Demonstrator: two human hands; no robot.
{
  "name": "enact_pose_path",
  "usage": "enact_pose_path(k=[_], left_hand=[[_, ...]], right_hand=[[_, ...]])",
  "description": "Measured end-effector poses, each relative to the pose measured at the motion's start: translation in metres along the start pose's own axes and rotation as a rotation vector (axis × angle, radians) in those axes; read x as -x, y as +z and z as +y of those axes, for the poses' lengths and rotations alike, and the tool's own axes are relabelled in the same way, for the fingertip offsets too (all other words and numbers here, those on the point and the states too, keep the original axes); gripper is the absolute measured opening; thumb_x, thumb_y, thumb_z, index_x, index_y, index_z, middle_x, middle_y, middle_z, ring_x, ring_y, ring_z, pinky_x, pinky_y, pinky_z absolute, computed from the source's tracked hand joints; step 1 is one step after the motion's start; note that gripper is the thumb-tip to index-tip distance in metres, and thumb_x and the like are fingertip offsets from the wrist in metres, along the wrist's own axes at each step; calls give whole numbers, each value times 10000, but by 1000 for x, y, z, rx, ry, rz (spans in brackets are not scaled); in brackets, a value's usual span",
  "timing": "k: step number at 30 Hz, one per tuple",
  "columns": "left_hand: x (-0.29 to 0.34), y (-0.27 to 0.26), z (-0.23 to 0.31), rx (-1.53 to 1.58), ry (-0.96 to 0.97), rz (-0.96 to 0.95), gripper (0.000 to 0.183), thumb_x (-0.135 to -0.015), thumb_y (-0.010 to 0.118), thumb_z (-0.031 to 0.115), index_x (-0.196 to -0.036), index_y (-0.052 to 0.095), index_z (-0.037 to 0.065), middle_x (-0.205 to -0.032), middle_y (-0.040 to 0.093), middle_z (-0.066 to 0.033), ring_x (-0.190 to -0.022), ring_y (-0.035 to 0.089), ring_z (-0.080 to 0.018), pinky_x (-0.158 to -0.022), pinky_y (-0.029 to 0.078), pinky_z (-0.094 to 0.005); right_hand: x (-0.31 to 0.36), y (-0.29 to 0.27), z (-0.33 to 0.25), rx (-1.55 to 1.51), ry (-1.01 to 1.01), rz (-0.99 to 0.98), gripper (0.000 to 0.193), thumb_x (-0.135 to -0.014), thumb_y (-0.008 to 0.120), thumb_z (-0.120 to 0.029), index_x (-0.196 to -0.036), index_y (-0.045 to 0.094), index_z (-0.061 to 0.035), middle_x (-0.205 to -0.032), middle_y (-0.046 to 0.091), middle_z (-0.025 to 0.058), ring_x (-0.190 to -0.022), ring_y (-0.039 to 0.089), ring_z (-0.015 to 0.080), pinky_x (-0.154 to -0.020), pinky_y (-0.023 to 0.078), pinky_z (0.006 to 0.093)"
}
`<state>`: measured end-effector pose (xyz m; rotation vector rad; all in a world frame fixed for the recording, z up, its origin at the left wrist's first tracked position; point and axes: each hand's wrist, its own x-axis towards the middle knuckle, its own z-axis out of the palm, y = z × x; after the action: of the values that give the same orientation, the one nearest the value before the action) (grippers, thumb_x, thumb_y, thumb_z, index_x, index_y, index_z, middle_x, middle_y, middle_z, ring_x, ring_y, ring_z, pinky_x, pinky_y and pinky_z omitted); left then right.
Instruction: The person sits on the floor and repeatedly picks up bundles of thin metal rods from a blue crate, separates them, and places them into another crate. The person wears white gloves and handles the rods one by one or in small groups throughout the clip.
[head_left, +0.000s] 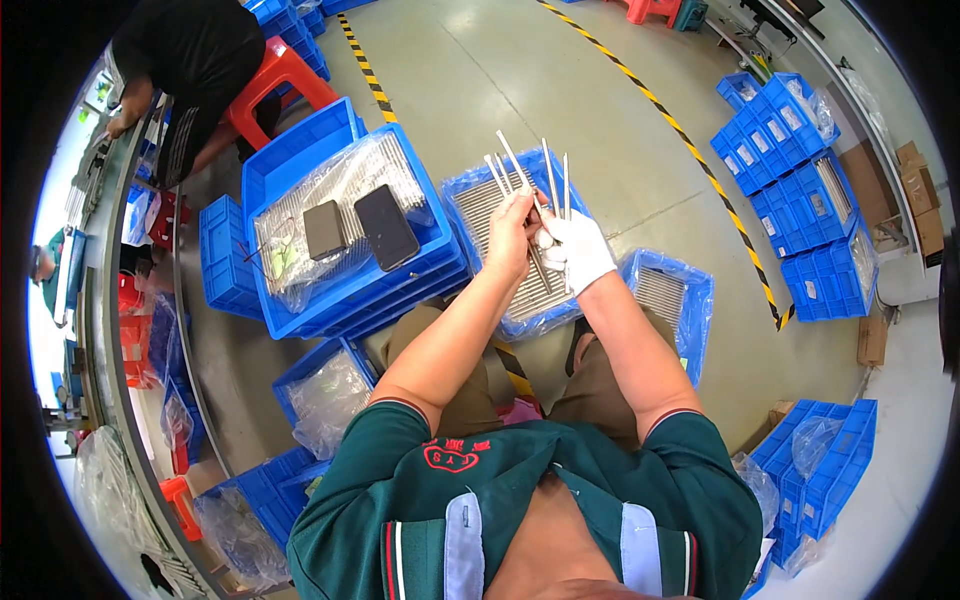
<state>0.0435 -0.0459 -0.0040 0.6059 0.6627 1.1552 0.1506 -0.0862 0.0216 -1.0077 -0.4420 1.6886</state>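
Note:
My two hands meet in front of me, above a blue crate (455, 190) lined with clear plastic and filled with rows of thin metal rods (482, 215). My bare left hand (511, 235) is closed around several slim silver rods (508, 152), which fan out beyond the fingers. In a white glove, my right hand (582, 250) grips more rods (547, 168) that point away from me. The fingertips of both hands come together around the rods' lower parts, so the exact grip of each finger is partly hidden.
At left, stacked blue crates (300, 325) carry bagged rods, a dark phone (386, 228) and a grey-brown rectangular device (324, 230). Another rod-filled crate (700, 330) stands right. A co-worker (190, 50) sits on a red stool (280, 85) near a bench. More crates (790, 210) line the right side.

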Motion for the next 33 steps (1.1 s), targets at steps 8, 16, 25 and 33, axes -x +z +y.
enact_pose_path(k=[8,16,25,33], left_hand=[[-1,-4,11,113,-72,-145,265,-937,523,288,-926,593,32,-676,550,-17,-524,380,-64,-521,358,-208],[-3,-8,22,63,-47,-89,241,-922,570,264,-865,587,30,-609,424,30,-487,353,-49,-455,324,-205],[-4,-11,21,31,-86,-114,239,-918,576,269,-932,598,31,-639,451,25,-502,351,-38,-450,306,-192],[4,-6,26,-9,-184,-131,238,-918,569,253,-976,610,25,-681,519,32,-486,355,-27,-437,301,-166]], right_hand=[[-5,0,-2,27,-47,-38,100,-887,584,-148,-894,564,-50,-629,529,24,-402,389,58,-334,268,197],[3,14,-3,151,-108,37,76,-876,571,-92,-932,563,-42,-651,540,31,-481,475,82,-382,332,213],[5,18,-4,182,-197,73,67,-861,577,-44,-919,555,-18,-706,559,39,-552,521,104,-482,418,231],[-9,6,10,497,-472,268,112,-807,649,-21,-886,573,3,-771,601,65,-650,592,139,-571,486,258]])
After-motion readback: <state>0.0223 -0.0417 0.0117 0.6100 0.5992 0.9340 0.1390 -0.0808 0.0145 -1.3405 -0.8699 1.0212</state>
